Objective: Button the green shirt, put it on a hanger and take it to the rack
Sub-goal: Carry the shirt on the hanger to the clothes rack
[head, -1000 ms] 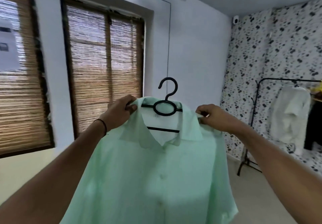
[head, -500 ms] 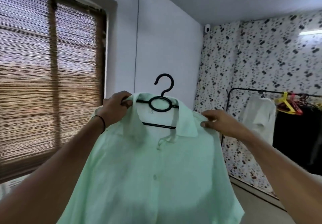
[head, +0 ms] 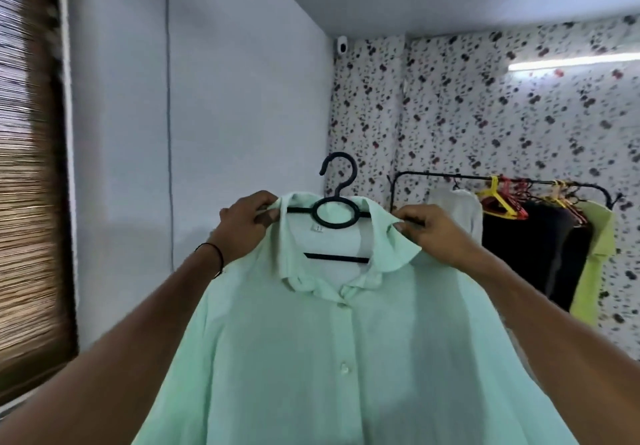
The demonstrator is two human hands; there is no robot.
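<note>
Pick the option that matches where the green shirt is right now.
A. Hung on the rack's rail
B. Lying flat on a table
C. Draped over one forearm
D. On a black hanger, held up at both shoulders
D: the green shirt sits on the black hanger, with the left hand and right hand each pinching a shoulder, short of the rack.

black rack (head: 519,178), white, black and lime garments hung on it, yellow hangers (head: 498,202)

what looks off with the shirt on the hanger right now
The green shirt sits on the black hanger, but its collar is rumpled and wavy at the front, not lying flat. Nothing else stands out.
</note>
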